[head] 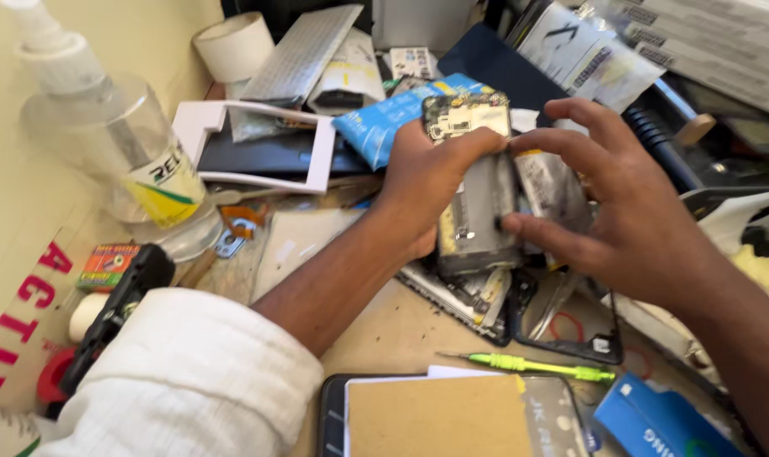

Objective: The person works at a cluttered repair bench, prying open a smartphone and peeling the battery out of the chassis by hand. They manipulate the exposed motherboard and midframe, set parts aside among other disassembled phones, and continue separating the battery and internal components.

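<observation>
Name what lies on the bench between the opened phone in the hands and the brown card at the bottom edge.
In the head view, a green screwdriver lies between the opened phone and the brown card, on bare bench.

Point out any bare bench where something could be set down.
One bare strip of bench lies between the left forearm, the green screwdriver and the brown pad. A pale patch sits below the white frame. Behind both hands, around the opened phone, packets and parts crowd everything.
</observation>
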